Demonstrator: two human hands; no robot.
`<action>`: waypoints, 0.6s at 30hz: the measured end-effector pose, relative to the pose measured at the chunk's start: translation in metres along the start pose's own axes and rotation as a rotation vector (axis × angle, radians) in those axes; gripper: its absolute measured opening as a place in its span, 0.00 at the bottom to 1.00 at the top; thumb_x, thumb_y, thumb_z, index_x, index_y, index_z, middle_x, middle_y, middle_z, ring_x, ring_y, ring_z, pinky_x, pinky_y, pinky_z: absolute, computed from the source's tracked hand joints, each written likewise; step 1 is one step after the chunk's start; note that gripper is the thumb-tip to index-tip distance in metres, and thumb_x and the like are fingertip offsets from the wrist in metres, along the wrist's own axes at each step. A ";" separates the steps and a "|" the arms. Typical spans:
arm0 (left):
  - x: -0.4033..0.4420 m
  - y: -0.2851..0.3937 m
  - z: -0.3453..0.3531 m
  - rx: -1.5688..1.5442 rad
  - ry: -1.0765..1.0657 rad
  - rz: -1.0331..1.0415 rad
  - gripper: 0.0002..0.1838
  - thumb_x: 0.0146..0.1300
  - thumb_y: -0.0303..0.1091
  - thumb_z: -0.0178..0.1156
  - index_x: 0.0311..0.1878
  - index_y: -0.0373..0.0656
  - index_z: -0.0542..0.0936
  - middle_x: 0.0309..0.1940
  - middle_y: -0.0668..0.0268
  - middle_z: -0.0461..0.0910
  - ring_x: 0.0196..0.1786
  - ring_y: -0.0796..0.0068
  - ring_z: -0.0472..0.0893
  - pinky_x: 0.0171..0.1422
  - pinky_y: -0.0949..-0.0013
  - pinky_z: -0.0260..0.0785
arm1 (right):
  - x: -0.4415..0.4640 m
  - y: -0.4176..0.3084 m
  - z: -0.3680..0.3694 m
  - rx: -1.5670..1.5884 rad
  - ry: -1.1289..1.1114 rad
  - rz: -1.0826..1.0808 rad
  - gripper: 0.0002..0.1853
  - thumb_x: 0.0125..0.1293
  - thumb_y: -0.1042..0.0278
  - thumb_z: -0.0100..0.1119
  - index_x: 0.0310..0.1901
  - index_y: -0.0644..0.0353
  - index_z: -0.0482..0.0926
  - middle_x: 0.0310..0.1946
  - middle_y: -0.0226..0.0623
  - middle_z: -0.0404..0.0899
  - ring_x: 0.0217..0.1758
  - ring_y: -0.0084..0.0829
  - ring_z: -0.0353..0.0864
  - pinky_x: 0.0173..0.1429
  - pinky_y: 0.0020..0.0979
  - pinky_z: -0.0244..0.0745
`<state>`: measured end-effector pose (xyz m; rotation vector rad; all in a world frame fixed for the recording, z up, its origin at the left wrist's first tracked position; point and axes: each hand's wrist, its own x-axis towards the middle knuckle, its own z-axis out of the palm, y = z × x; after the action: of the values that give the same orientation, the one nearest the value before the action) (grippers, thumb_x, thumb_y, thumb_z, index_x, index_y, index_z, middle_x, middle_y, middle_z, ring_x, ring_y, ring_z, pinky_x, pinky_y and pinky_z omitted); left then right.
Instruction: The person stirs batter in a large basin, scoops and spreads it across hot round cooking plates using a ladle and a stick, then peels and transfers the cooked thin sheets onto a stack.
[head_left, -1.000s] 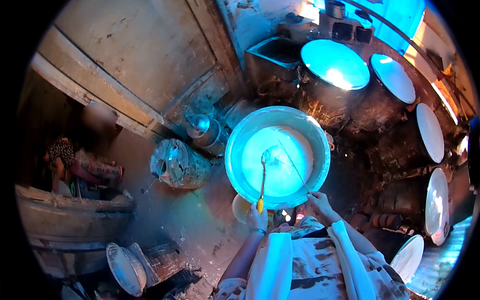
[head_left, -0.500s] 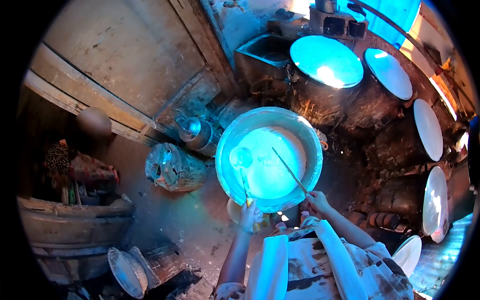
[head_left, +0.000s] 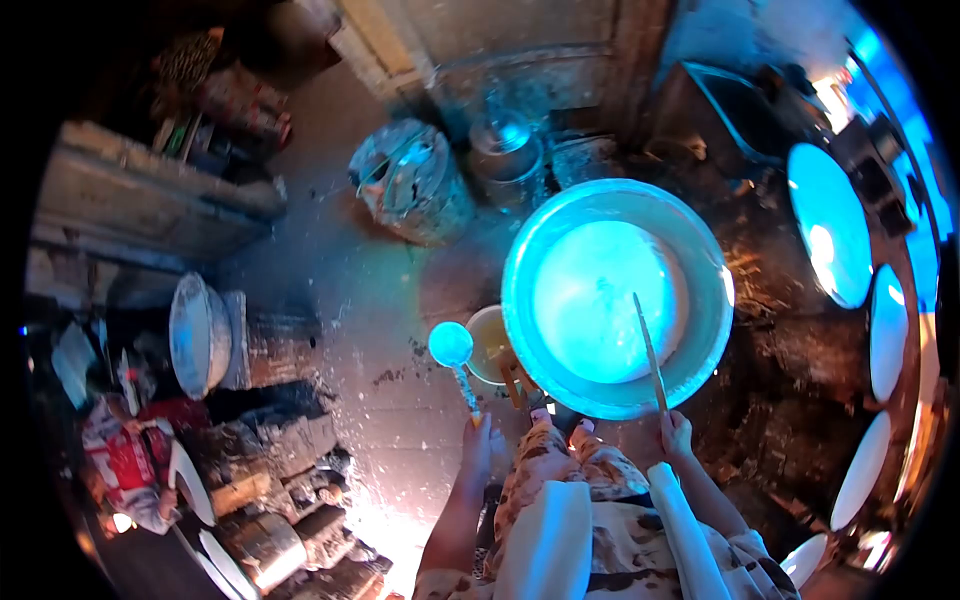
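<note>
My left hand [head_left: 478, 437] is closed around the handle of a ladle [head_left: 452, 345]. The ladle's round bowl hangs left of a large round basin [head_left: 521, 340], beside a smaller bowl [head_left: 478, 365] partly hidden by the basin. A pale, milky mass, lit bluish, fills the bottom of the basin. At its near right rim, my right hand [head_left: 676, 433] grips a long thin stick [head_left: 653, 368], whose far end points over the pale contents. Whether the stick's tip touches them I cannot tell.
Beyond the basin stand a wrapped bucket [head_left: 415, 185] and a lidded metal pot [head_left: 505, 160]. Several round pale lids [head_left: 830, 225] line the right side. At left are a white basin [head_left: 198, 335], stacked wood and a seated person [head_left: 135, 455] in red and white.
The view has turned left, so the basin appears farther right. The ladle has come out from over the basin to its left side. My right hand keeps the stick over the basin.
</note>
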<state>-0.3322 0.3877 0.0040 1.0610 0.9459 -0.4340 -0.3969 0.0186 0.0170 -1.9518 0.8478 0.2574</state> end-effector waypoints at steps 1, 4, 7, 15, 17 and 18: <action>0.026 -0.007 -0.011 -0.026 0.019 -0.008 0.07 0.65 0.39 0.49 0.37 0.49 0.66 0.14 0.73 0.58 0.11 0.83 0.58 0.13 0.78 0.51 | 0.002 0.011 0.004 -0.064 0.019 -0.042 0.16 0.64 0.64 0.48 0.21 0.65 0.71 0.10 0.36 0.69 0.12 0.27 0.70 0.18 0.32 0.62; 0.112 -0.025 -0.016 -0.100 -0.042 -0.147 0.10 0.63 0.37 0.52 0.31 0.48 0.62 0.11 0.72 0.58 0.09 0.80 0.59 0.12 0.75 0.52 | 0.005 0.018 0.016 -0.084 0.015 0.090 0.19 0.64 0.60 0.48 0.19 0.64 0.69 0.11 0.35 0.68 0.13 0.25 0.67 0.18 0.32 0.60; 0.189 -0.051 -0.008 0.051 0.063 -0.166 0.09 0.62 0.36 0.52 0.30 0.47 0.63 0.11 0.71 0.60 0.09 0.79 0.62 0.11 0.72 0.54 | 0.002 0.002 0.020 -0.083 0.028 0.109 0.19 0.64 0.63 0.45 0.18 0.66 0.68 0.10 0.35 0.67 0.13 0.24 0.65 0.18 0.31 0.58; 0.331 -0.141 -0.012 0.477 0.056 -0.113 0.13 0.60 0.41 0.53 0.40 0.43 0.70 0.21 0.63 0.73 0.20 0.71 0.73 0.19 0.67 0.63 | 0.019 0.067 0.009 -0.249 0.113 0.026 0.19 0.66 0.61 0.43 0.20 0.63 0.68 0.09 0.34 0.67 0.06 0.25 0.63 0.09 0.27 0.56; 0.331 -0.137 -0.012 0.404 0.011 -0.155 0.12 0.60 0.42 0.53 0.40 0.43 0.71 0.20 0.65 0.71 0.19 0.73 0.71 0.18 0.68 0.61 | 0.023 0.083 0.005 -0.306 0.113 0.035 0.19 0.66 0.60 0.42 0.20 0.62 0.67 0.09 0.33 0.66 0.06 0.25 0.63 0.09 0.26 0.56; 0.334 -0.135 -0.015 0.343 -0.020 -0.187 0.12 0.60 0.42 0.53 0.40 0.43 0.71 0.19 0.66 0.70 0.18 0.74 0.70 0.18 0.69 0.60 | 0.023 0.087 0.004 -0.308 0.123 0.035 0.19 0.66 0.60 0.42 0.20 0.62 0.67 0.09 0.33 0.66 0.06 0.25 0.63 0.09 0.26 0.56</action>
<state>-0.2501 0.3809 -0.3476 1.2785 0.9781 -0.7811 -0.4358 -0.0145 -0.0570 -2.2586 0.9684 0.3060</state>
